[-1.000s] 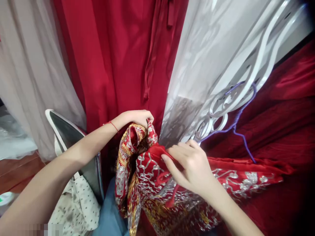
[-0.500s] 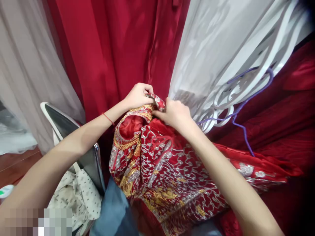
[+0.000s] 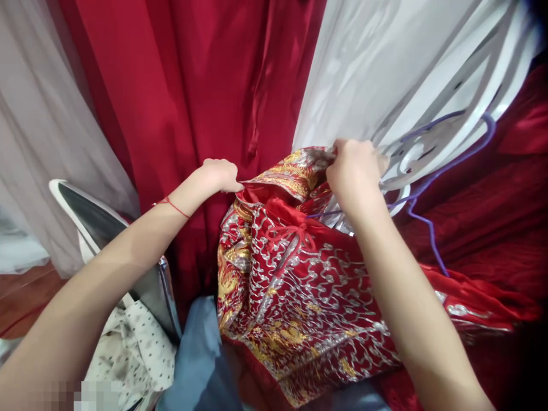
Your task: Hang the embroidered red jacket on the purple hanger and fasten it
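A red garment embroidered in silver and gold hangs in front of me, with a red knotted fastening on its chest. My left hand, a red thread round its wrist, pinches the garment's collar edge on the left. My right hand is closed on the collar's other side, up by a purple hanger. The two hands hold the neck opening stretched apart. The hanger's lower part runs under the fabric near my right hand.
Plain red dresses hang behind. A white plastic-covered garment hangs at the right, a pale sheer one at the left. An upright iron soleplate stands at lower left beside spotted cloth. Blue fabric lies below.
Both hands held the collar together at the middle; now they have parted, the right hand moving up and right toward the hanger, spreading the collar open.
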Tool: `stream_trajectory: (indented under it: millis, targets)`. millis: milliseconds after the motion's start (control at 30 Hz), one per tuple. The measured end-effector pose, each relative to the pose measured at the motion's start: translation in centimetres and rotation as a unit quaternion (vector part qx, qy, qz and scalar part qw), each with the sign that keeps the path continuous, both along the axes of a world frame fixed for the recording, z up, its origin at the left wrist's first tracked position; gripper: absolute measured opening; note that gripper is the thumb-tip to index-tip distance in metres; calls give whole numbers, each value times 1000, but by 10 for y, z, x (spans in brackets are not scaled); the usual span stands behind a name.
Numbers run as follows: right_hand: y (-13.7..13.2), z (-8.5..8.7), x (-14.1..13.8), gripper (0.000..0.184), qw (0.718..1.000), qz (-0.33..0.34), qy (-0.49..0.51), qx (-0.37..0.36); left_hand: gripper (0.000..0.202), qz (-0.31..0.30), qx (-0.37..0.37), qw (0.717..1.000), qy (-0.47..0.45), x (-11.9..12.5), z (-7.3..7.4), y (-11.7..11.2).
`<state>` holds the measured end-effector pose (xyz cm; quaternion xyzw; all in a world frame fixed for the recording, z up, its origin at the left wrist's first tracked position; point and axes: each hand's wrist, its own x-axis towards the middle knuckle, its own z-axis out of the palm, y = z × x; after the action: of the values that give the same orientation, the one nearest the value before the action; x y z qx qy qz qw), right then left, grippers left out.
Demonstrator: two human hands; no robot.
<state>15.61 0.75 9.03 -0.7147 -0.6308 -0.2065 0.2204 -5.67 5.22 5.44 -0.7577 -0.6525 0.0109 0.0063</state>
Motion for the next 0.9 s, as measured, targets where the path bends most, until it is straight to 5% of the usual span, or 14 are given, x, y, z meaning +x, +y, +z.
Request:
stream_trajectory:
  millis: [100,200,300,433,600,733,900]
  targets:
    - [-8,5,1,33,1000,-8,-23,-14,29,43,-40,998,3,5,-2,4]
    - [-12,5,2,31,997,-34,-49,-52,37,71,119,989,-45,7,-4,2]
    - [-14,-3,6,29,996,-37,-62,-53,44,64,278,945,-161,5,-5,1]
    - [-14,-21,6,43,994,81,-57,55,40,-1,388,872,-299,7,-5,2]
    - [-11,-39,-16,59,970,242,24,-26,42,-65,395,835,-378,24,-16,-2]
    - [-4,-45,-26,59,982,173,37,-70,39,-86,376,843,-374,28,-23,-6]
    - [11,-45,-8,30,992,111,-12,-64,42,-82,339,865,-360,14,-16,-3]
